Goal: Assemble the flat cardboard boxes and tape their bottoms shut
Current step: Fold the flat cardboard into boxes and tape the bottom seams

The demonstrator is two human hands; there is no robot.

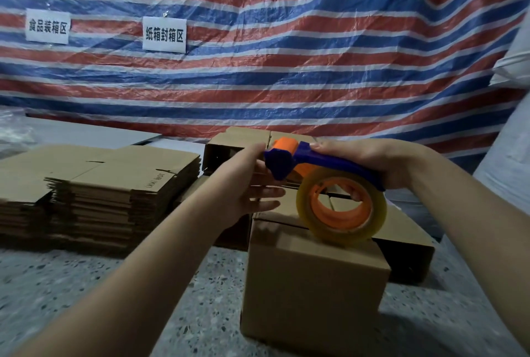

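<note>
Two white paper signs hang on the striped tarp, both up and to the left of the left hand (pixel 252 184). The farther sign (pixel 47 25) reads 食品装箱区; the nearer sign (pixel 164 34) reads 纸箱封箱区. Small print on the top sheet of the flat cardboard stack (pixel 149 181), just left of that hand, is too blurred to read.

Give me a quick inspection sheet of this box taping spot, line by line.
Surface: speckled grey floor, bare in front.
Job's things: brown assembled cardboard box nearest; more assembled boxes behind; stack of flat cardboard blanks on the left.
Clutter: nothing seen.
Hands: right hand grips the blue and orange tape dispenser, its clear tape roll over the nearest box; left hand open at the dispenser's front end.
Cables: nothing seen.
Surroundings: red, white and blue striped tarp with two white paper signs.
</note>
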